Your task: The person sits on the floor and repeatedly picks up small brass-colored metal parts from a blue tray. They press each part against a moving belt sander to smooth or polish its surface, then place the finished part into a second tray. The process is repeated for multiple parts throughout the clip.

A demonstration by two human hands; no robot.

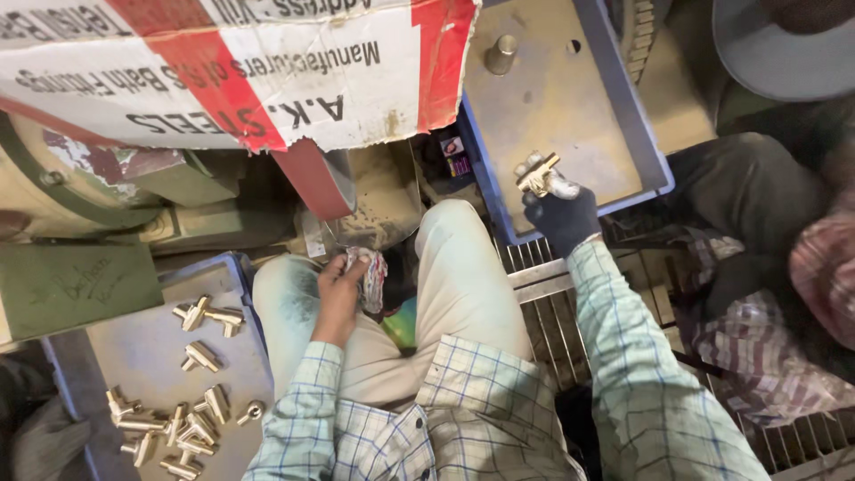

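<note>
- The right hand (563, 216), in a dark glove, is closed around a brass fitting (537, 173) and holds it over the near edge of the blue tray (655, 156) on the person's right.
- That tray has a dusty tan floor; a short metal peg (501, 54) stands near its far edge, well apart from the fitting.
- The left hand (341, 289), bare, is curled around a crumpled cloth (373, 277) with red and white marks, held between the knees above the lap.
- A second tray (147, 352) lies at the person's left, its near half strewn with brass fittings (178, 428); two more (207, 315) lie toward its far edge.
- Beyond the knees stands a machine (80, 191) with a red belt (307, 178), and a white and red carton (232, 67) hangs over it.
- A metal grate (543, 312) lies under the right forearm.
- Another person's leg in dark trousers (757, 196) shows at the right, beside a striped cloth (757, 356).
</note>
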